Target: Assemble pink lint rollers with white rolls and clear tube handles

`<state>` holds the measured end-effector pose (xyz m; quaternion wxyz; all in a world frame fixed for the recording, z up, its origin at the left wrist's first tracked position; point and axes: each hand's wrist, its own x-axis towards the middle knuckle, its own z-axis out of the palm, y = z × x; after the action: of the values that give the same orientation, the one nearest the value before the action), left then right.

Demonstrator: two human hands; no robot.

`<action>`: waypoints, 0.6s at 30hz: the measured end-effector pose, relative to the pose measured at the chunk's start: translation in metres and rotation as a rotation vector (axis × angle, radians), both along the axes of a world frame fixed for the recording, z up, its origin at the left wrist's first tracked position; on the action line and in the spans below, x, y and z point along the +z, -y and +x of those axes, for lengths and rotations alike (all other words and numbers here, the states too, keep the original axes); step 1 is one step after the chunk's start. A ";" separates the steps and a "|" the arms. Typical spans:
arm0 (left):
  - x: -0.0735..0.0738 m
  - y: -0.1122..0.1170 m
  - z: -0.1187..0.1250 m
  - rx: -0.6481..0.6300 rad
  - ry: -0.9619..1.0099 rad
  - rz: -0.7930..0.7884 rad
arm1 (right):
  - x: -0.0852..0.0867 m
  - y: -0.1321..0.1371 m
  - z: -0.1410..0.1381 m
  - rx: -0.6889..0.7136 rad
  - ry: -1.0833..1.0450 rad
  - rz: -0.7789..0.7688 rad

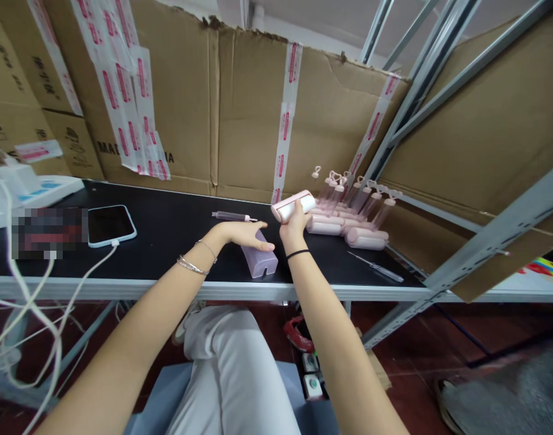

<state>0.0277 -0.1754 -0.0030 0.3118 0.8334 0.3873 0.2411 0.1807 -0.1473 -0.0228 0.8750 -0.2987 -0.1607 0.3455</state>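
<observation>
My left hand (244,234) lies flat, fingers spread, on the purple case (259,261) at frame centre. My right hand (294,226) has its fingers wrapped around a pink roller (293,206) just above the black surface (168,229).

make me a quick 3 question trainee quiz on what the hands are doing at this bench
1. True or false: the right hand holds a pink roller above the black table.
2. What does the left hand rest on? A) the phone B) the lilac case C) the screwdriver
3. Fill in: the pile of pink rollers lies to the ____ of the right hand.

Key: 1 true; 2 B; 3 right
</observation>
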 end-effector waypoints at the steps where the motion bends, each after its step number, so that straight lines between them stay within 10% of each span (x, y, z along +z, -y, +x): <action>1: 0.000 0.000 -0.003 -0.009 -0.118 -0.009 | -0.001 -0.001 0.004 0.001 -0.057 -0.010; 13: -0.001 -0.006 -0.007 0.397 -0.262 0.190 | 0.001 0.000 0.019 0.164 -0.128 -0.018; 18: -0.003 -0.001 0.003 0.242 -0.111 0.005 | 0.010 0.011 0.019 0.336 -0.219 0.037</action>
<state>0.0312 -0.1740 -0.0056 0.2563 0.7936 0.5009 0.2314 0.1998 -0.1585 -0.0129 0.8227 -0.2122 -0.1185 0.5139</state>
